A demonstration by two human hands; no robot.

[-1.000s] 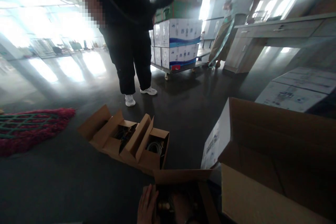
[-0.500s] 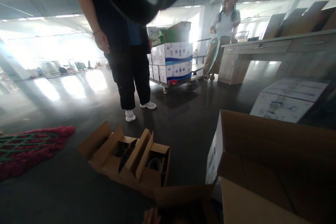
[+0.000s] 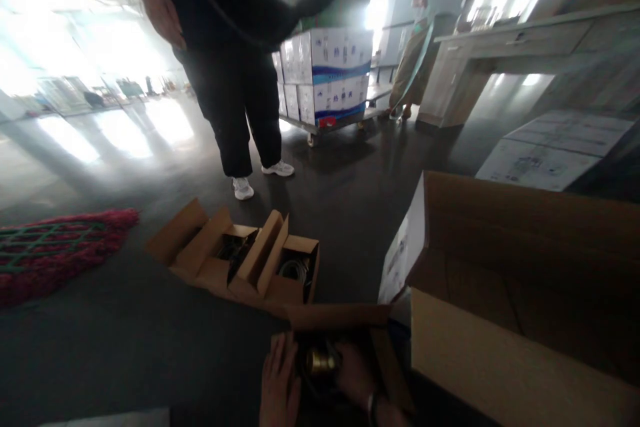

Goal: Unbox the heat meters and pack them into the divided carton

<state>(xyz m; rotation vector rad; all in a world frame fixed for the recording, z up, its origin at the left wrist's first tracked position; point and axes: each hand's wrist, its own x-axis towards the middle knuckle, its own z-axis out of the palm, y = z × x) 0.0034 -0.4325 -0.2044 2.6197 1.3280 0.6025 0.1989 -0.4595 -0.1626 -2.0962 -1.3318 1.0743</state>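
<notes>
A small open carton [image 3: 340,317] stands low in the middle of the head view, its inside dark. My left hand [image 3: 280,380] lies along its left flap, fingers stretched out. Reaching into the carton, my right hand [image 3: 353,373] is closed at a brass fitting [image 3: 320,361] with a dark part beside it; shadow hides most of the fingertips. Just beyond are two small open cartons in a row: the right carton [image 3: 313,273] contains a coiled grey cable [image 3: 294,271], and the left carton [image 3: 200,267] has dark parts inside.
A large open box [image 3: 480,353] stands on the right, a closed white box [image 3: 545,153] behind it. A person [image 3: 235,107] stands ahead, near a cart of stacked white boxes [image 3: 340,67]. Another person [image 3: 415,67] is by a desk [image 3: 450,80]. A red mop [image 3: 75,247] lies left.
The view has tilted down, so the scene sits higher. Both hands now show at the near carton, with the brass fitting visible; before, only some fingers appeared at the bottom edge.
</notes>
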